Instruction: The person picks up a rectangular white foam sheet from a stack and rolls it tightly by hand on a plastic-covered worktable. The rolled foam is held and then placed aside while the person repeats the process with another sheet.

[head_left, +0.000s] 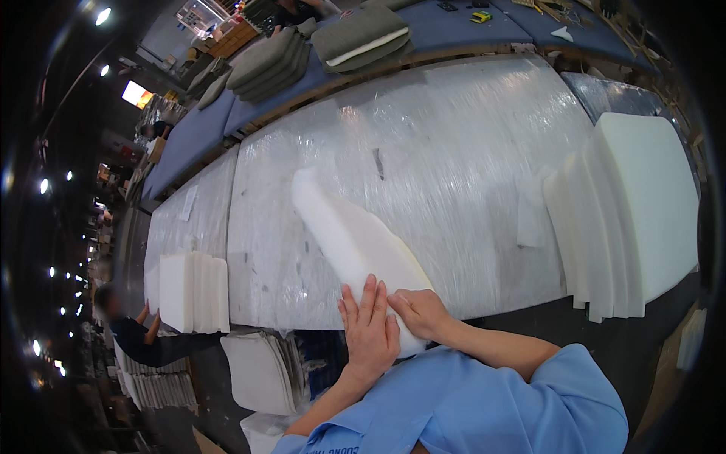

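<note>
A long white foam pad (355,234) lies at a slant on the plastic-wrapped table (454,159), its near end close against my body. My left hand (370,327) rests flat on the near part of the pad, fingers stretched out. Just to its right, my right hand (420,313) is closed over the pad's right edge, with the fingertips partly hidden. The pad's far end is rounded and touches nothing else.
At the right stands a stack of white foam pads (650,204); a smaller stack (193,291) sits at the left, beside a co-worker (140,333). Grey cushions (272,64) are piled on the blue table (446,30) beyond. More white pads (261,374) are low at the left.
</note>
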Tool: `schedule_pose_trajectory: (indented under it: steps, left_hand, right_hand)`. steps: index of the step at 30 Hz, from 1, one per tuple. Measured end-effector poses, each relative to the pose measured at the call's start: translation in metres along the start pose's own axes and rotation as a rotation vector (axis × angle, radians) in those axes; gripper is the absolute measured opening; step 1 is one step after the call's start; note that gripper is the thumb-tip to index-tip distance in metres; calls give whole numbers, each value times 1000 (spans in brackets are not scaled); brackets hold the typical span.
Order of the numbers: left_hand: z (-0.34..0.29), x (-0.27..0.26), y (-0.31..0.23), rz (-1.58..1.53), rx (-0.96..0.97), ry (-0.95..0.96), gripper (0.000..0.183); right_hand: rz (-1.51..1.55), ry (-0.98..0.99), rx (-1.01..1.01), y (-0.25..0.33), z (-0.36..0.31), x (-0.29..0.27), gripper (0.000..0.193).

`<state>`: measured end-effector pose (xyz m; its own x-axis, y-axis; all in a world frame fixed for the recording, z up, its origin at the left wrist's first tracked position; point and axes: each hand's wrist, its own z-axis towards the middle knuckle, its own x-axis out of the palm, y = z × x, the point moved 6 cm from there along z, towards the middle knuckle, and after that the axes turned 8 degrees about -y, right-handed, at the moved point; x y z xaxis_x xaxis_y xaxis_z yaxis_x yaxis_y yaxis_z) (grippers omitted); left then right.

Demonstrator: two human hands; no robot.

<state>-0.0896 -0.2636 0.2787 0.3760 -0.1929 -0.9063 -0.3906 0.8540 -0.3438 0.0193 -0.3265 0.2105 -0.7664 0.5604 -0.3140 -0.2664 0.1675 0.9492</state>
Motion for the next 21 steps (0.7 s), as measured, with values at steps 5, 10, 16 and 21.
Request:
schedule_pose_trajectory:
  steps: [5,10,16,21]
  left_hand:
    - [3,1,-6,-51,-15,-82,55]
    - [7,5,-16,-65,-24,-178,48]
    - [4,9,-18,-35,-23,-203,44]
    - [-5,5,-10,15,-75,-253,41]
  right_hand:
    - [-32,-14,-20,-14,3,9,48]
    - [-88,2,-50,-22,9,8,47]
    - [-109,-13,-187,-30,10,17,45]
    - [-135,-10,-223,-31,12,33,47]
